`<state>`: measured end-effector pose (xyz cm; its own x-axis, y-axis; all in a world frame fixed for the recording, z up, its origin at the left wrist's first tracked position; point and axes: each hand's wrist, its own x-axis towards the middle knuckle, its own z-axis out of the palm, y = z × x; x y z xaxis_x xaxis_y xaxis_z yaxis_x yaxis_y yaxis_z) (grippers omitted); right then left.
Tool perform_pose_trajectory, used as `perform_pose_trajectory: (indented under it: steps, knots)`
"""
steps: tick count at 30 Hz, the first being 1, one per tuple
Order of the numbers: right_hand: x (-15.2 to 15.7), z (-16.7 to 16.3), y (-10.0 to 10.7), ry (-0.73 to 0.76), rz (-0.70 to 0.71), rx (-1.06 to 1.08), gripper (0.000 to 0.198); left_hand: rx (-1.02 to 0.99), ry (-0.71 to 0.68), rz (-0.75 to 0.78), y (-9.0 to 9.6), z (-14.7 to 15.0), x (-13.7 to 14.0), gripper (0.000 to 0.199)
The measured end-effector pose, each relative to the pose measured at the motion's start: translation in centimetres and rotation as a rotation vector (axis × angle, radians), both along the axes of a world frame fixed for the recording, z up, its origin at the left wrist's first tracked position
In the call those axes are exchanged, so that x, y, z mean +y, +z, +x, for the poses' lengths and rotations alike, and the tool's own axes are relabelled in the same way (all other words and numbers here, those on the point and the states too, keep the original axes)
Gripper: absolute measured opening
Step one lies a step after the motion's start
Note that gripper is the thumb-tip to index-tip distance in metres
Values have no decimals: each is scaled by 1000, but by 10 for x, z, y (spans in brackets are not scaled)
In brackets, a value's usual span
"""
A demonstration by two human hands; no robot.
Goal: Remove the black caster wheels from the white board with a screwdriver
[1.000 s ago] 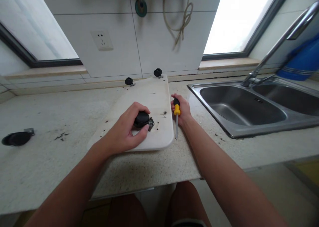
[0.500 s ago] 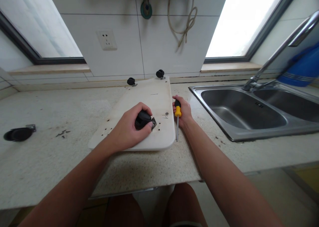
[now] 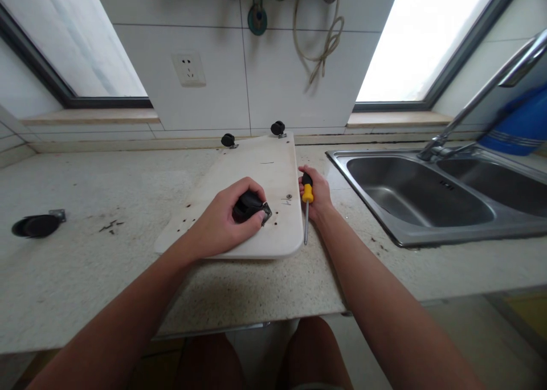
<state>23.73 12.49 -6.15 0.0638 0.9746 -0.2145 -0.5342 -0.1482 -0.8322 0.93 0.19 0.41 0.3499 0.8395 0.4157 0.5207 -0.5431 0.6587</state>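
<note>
My left hand (image 3: 226, 219) is closed around a black caster wheel (image 3: 248, 204) with a metal mounting plate. It holds the caster over the near right part of a white board (image 3: 239, 176), close to several small screw holes. Whether the plate touches the board I cannot tell. Beside the board's right edge, my right hand (image 3: 319, 195) grips a screwdriver (image 3: 307, 193) with a black and yellow handle, its shaft pointing toward me. Two more casters, a left one (image 3: 228, 140) and a right one (image 3: 277, 128), stand on the board's far end.
A loose caster (image 3: 37, 225) lies on the speckled countertop (image 3: 106, 287) at left, near a small pile of screws (image 3: 111, 226). More small dark pieces lie right of the board. To the right is a steel double sink (image 3: 421, 193) with a faucet (image 3: 474, 102).
The whole view has shifted slightly. Both hands keep their holds on the caster and the screwdriver; the caster's plate appears turned a little against the board.
</note>
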Motion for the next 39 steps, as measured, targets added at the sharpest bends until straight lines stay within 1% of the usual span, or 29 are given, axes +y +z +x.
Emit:
perform_pose_trajectory:
  steps: [3,6,11,18,25,39]
  knots:
    - [0,0,0,-1,0,1,29,-4,-5,-12,0,-1,0,17]
    - [0,1,0,-2,4,2,29,-22,-28,10,0,-2,0,12]
    - [-1,1,0,-2,12,0,30,-37,-70,113,-1,-2,1,5]
    - [0,1,-1,1,11,-3,31,11,-68,210,-1,0,0,8]
    - [0,1,1,-1,5,-3,30,54,-112,239,-3,-2,1,6]
    - [2,3,-4,5,19,-9,33,99,-112,240,-6,-4,-1,4]
